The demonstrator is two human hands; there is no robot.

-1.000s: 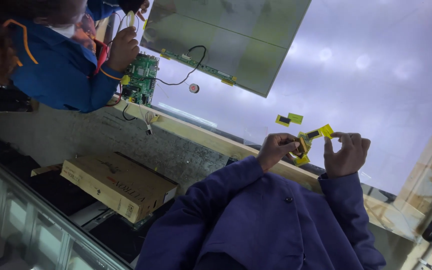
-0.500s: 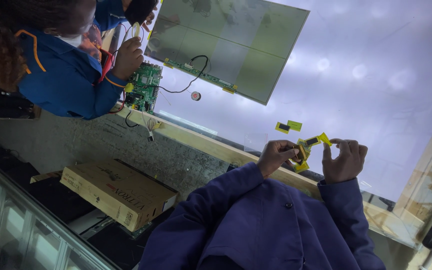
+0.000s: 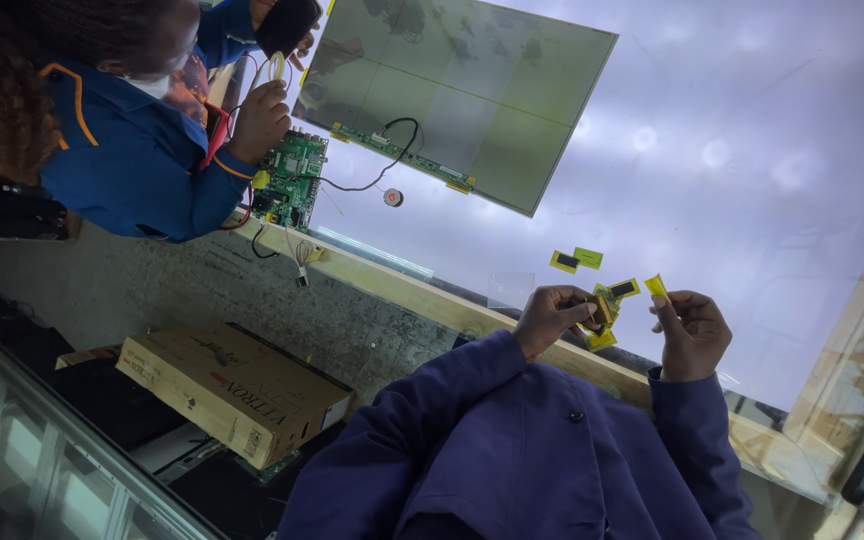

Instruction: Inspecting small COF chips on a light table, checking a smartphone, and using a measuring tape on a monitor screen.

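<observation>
The person in the dark blue jacket is pinching a strip of yellow tape pieces [image 3: 607,308] in the left hand [image 3: 555,318] while the right hand [image 3: 690,328] is pulling one yellow tape tab [image 3: 657,286] off it, just above the bench [image 3: 752,200], keeping the adhesive clear.

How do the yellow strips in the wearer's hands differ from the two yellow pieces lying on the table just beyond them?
The yellow strips are pinched between the left hand and the right hand, lifted off the white table; the two loose pieces lie flat, untouched. The held strips look joined and bent; the loose pieces are separate, side by side. Both sets are yellow with dark patches.
</observation>
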